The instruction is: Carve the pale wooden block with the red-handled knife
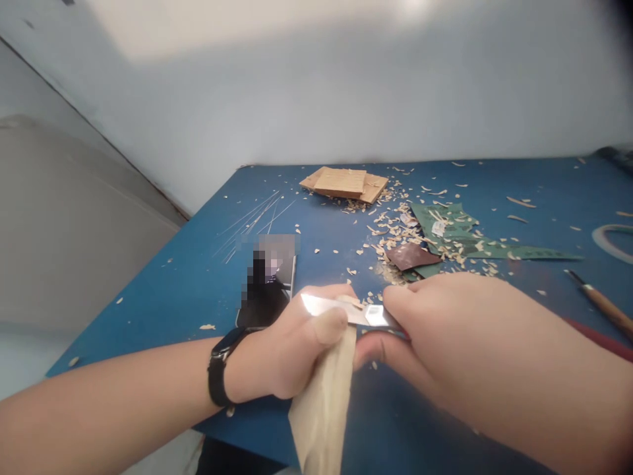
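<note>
Pale wood (324, 406), flat and angular, is clasped in my left grip (301, 343) at the blue worktop (163, 297)'s near edge; my right grip (455, 336) wraps a knife (373, 315), its shiny blade at the wood's upper end. Curled shavings (408, 221) lie beyond.

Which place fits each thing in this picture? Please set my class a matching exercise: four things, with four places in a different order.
1. knife
2. long piece of wood
3. phone
4. stacked boards

A. near the far edge of the table
B. gripped in the left hand
C. held in the right hand
D. on the table, by the left hand

Pairs: 1-C, 2-B, 3-D, 4-A
</note>
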Action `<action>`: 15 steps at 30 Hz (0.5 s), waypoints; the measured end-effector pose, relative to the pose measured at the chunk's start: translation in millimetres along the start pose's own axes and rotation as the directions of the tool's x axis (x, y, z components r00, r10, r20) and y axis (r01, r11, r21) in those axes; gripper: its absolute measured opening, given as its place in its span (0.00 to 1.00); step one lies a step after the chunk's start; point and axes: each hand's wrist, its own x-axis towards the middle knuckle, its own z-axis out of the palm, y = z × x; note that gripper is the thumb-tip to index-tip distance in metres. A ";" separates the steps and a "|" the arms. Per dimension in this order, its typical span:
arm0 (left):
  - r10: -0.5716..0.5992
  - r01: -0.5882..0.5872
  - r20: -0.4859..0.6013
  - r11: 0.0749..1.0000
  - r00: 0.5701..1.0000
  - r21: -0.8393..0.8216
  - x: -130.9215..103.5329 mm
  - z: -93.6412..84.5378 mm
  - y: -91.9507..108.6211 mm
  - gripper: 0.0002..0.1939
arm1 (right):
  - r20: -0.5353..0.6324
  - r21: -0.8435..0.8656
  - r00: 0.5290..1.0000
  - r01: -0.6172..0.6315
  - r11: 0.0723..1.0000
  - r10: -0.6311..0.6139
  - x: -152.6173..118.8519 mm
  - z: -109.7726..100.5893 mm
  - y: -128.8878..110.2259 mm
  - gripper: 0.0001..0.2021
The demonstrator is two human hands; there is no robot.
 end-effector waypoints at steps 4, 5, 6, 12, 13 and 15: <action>0.002 -0.005 0.047 0.998 0.999 0.062 -2.3 -3.2 6.3 0.29 | 0.145 -0.069 0.988 -0.046 0.997 0.056 0.9 -15.1 -8.7 0.18; -0.005 0.002 0.058 0.998 0.998 0.065 -2.5 -3.4 6.9 0.30 | 0.132 -0.072 0.990 -0.033 0.997 0.042 0.0 -16.1 -9.3 0.17; -0.017 0.013 0.065 0.998 0.998 0.060 -2.7 -3.2 7.3 0.30 | 0.123 -0.079 0.992 -0.025 0.997 0.035 -1.1 -15.8 -9.0 0.17; -0.079 0.081 0.039 0.996 0.996 -0.040 -2.8 1.1 7.1 0.33 | -0.071 -0.055 0.996 0.053 0.997 -0.056 -8.3 -1.0 1.6 0.22; -0.078 0.079 0.030 0.996 0.997 -0.048 -2.4 1.8 7.1 0.33 | -0.104 -0.035 0.993 0.061 0.998 -0.064 -8.8 1.2 2.9 0.23; -0.067 0.068 0.015 0.996 0.998 -0.064 -0.9 2.7 6.6 0.31 | -0.128 -0.005 0.990 0.056 0.998 -0.056 -9.1 3.6 3.7 0.22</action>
